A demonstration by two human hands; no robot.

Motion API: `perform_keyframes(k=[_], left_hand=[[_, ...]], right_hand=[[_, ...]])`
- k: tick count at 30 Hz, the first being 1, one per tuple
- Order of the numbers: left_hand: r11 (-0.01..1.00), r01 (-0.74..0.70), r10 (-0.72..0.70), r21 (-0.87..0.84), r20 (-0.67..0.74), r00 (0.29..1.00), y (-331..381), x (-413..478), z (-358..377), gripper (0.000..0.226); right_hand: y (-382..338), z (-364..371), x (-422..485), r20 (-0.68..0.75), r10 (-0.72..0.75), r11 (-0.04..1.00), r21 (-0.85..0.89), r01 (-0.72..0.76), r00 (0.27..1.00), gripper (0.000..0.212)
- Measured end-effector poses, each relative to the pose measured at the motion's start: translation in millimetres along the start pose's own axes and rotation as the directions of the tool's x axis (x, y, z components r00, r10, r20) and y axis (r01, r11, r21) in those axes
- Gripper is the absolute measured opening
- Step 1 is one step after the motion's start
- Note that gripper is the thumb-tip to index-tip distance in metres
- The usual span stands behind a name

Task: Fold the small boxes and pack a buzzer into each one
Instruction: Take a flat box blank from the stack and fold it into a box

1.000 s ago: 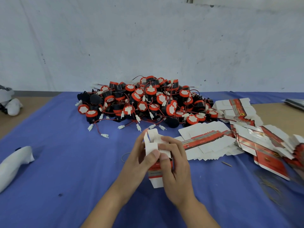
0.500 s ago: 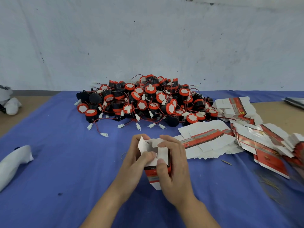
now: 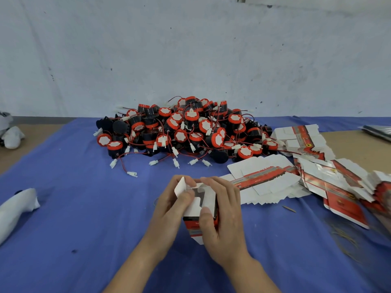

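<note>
Blue cloth (image 3: 84, 208) is lying under both hands, left hand (image 3: 169, 210) and right hand (image 3: 222, 218) together gripping the upright small box (image 3: 197, 210); buzzers (image 3: 182, 130) are sitting straight ahead, beyond its open top

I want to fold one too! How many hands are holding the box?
2. The left hand grips the left side of the box, pinching a flap. The right hand wraps the right side, thumb on the front. No other hand shows.
</note>
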State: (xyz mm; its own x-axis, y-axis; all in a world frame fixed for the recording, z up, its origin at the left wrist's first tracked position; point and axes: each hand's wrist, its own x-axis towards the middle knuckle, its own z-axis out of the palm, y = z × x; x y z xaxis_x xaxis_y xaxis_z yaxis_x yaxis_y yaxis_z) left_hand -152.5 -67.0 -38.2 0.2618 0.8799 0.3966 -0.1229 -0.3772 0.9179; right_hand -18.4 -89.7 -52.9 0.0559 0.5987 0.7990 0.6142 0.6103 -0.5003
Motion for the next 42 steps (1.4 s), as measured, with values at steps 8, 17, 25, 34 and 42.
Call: perform_keyframes(k=[8, 17, 25, 34, 42], left_hand=[[0.989, -0.115, 0.129, 0.092, -0.158, 0.979, -2.5, -4.2, 0.4, 0.012], [0.977, -0.178, 0.189, 0.114, -0.096, 0.977, 3.7, -5.3, 3.2, 0.022], [0.987, -0.124, 0.121, 0.107, 0.031, 0.992, 0.9, -8.3, 5.5, 0.039], [0.9, 0.284, -0.233, -0.331, 0.186, 0.954, 3.9, 7.7, 1.0, 0.053], [0.89, 0.34, -0.292, -0.303, 0.192, 0.937, -3.8, 7.6, 1.2, 0.05]], right_hand=[[-9.0, -0.1, -2.7, 0.133, 0.022, 0.995, -0.104, -0.008, 0.991, 0.048], [-9.1, -0.4, 0.9, 0.074, -0.013, 0.998, -0.066, 0.018, 0.997, 0.046], [-2.5, -0.5, -1.0, -0.06, -0.032, 0.996, -0.082, 0.027, 0.998, 0.032], [4.0, 0.7, -0.8, -0.064, 0.017, 0.994, -0.103, -0.024, 0.998, 0.036], [5.5, 1.9, -0.5, 0.038, 0.045, 0.994, -0.099, -0.041, 0.998, 0.04]])
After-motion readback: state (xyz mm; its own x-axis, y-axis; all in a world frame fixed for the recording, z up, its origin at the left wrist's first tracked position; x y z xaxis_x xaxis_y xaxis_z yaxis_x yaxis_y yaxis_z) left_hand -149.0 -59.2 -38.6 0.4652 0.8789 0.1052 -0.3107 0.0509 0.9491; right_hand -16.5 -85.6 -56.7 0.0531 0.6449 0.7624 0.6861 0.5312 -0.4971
